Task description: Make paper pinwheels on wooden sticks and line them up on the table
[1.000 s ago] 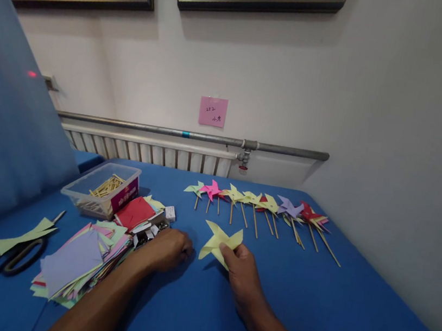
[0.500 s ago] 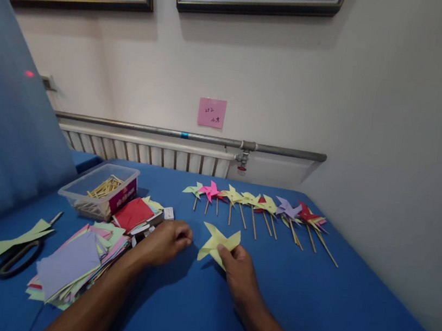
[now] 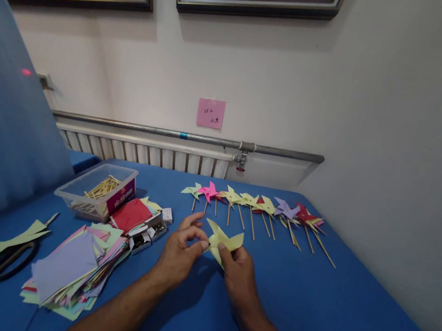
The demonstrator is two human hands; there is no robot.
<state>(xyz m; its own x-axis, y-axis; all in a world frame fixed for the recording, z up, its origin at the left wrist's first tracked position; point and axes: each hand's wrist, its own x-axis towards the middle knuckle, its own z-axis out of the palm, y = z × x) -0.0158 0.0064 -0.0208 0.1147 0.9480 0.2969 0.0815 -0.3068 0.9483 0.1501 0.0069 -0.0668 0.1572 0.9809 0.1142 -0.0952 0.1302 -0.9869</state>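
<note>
My right hand [image 3: 241,272] pinches a pale yellow paper pinwheel [image 3: 224,238] between thumb and fingers, its blades folded in to the middle. At the pinwheel's left side is my left hand [image 3: 185,243], thumb and forefinger pressed together and the other fingers raised. A tiny dark thing shows at those fingertips, too small to name. Left of that hand, small open boxes [image 3: 148,235] hold dark, shiny little pieces. A stack of coloured paper sheets [image 3: 67,264] lies nearer to me, with red paper [image 3: 132,214] beyond it.
Several finished pinwheels on sticks [image 3: 266,207] lie in a row along the back. A clear plastic box [image 3: 72,200] of wooden sticks stands at left. Black-handled scissors [image 3: 12,262] lie under green paper strips [image 3: 15,241]. A small white box [image 3: 167,215] sits by the red paper.
My left hand has moved right from beside the small boxes to the pinwheel, and its fingers now pinch at the blades. The right hand still holds the pinwheel, nearly in place.
</note>
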